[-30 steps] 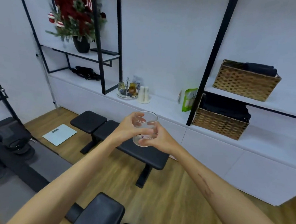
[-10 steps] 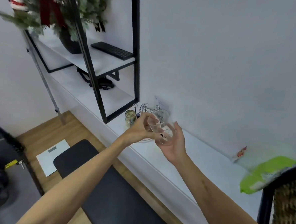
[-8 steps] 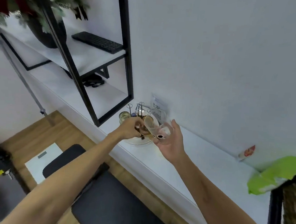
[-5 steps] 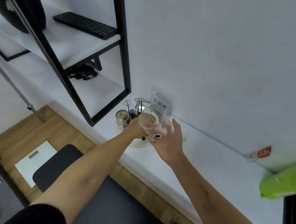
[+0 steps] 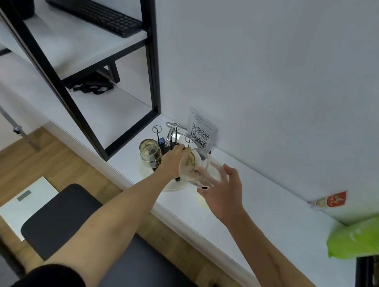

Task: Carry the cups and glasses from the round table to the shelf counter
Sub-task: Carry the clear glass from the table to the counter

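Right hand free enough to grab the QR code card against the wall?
Probably not yet. The right hand is cupped under the clear glass, which the left hand also holds, tilted. The QR code card stands just beyond, with only that glass and the wire rack between.

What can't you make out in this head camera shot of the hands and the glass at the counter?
- Glass: motion-blurred in the head view; which fingers grip it is unclear.
- Left hand: its fingers are hidden behind the glass.
- White plate: mostly covered by the left hand and glass.
- QR card: print too small to read.
- Green bag: cut off by the right edge.
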